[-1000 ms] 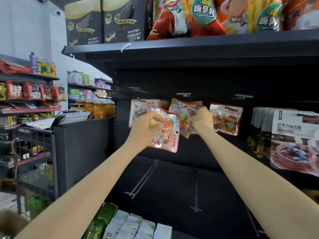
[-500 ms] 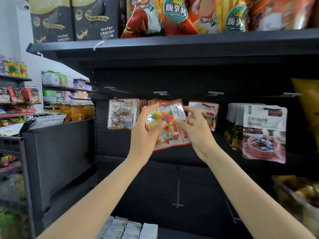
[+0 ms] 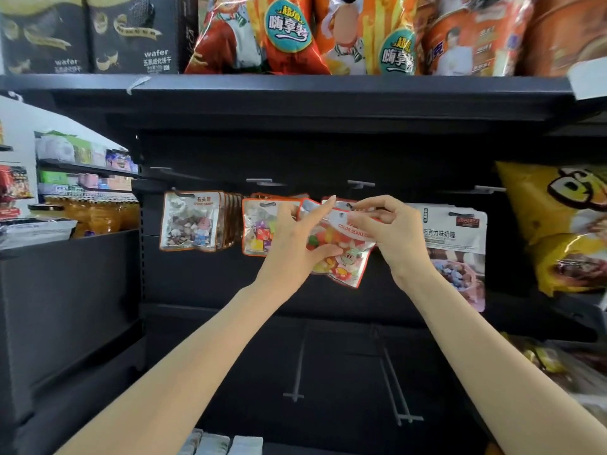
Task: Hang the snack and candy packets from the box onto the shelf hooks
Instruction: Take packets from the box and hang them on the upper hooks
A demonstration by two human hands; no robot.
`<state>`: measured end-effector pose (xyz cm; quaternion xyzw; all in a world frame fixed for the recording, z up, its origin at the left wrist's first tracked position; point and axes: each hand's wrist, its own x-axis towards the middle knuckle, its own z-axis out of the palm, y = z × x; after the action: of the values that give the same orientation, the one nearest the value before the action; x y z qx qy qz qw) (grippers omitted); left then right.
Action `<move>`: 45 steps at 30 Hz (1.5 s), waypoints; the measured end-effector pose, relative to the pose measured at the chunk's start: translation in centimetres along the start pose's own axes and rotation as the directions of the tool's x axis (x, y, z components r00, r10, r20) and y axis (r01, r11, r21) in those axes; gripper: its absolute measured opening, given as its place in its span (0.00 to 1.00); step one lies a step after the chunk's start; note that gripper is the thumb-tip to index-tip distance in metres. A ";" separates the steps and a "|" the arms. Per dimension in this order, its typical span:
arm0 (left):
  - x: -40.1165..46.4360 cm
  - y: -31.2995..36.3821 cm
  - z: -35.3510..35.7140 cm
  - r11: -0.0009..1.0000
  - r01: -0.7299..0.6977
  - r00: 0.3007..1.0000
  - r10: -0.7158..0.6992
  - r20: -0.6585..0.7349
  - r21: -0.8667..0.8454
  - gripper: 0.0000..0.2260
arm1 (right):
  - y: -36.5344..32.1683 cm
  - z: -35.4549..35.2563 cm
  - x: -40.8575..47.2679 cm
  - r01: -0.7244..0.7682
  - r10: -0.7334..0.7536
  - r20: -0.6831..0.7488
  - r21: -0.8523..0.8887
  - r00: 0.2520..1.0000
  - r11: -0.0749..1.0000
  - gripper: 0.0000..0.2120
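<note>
A clear candy packet with an orange border and coloured beans is held up in front of the dark shelf back, tilted. My left hand grips its lower left part, thumb across the front. My right hand pinches its top edge near the hang hole, just below a shelf hook. Behind it hang more of the same packets. To the left, a similar packet hangs on a hook, and stone-candy packets hang further left. The box is out of view.
White chocolate-candy packets hang right of my hands. A yellow snack bag sits far right. Above, the top shelf carries big orange snack bags and wafer boxes. Bare hooks jut from the lower panel. Jars stand at left.
The view moved in closer and rightward. Both hands carried the packet to the right, from the middle hook to the hook beside it, and the right hand went up to its top edge.
</note>
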<state>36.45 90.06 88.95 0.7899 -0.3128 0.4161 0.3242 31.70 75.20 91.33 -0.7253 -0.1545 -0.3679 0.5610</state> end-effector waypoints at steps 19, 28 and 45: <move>3.3 0.5 4.4 0.987 0.161 0.987 -0.161 0.024 -0.015 0.34 | 4.3 -0.5 4.3 0.223 -0.262 -0.178 -0.213 0.948 0.951 0.06; 2.5 -0.1 5.0 0.992 0.118 0.993 -0.117 -0.028 0.048 0.36 | 5.4 -0.7 4.3 0.234 -0.267 -0.136 -0.221 0.954 0.947 0.05; 2.8 -0.3 5.6 0.986 0.146 0.989 -0.146 -0.009 0.082 0.36 | 6.1 -0.1 5.1 0.229 -0.265 -0.132 -0.237 0.955 0.944 0.06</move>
<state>40.50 85.34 88.75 0.8228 -0.2361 0.4050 0.3213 39.06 72.18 90.68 -0.7252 -0.1567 -0.5079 0.4377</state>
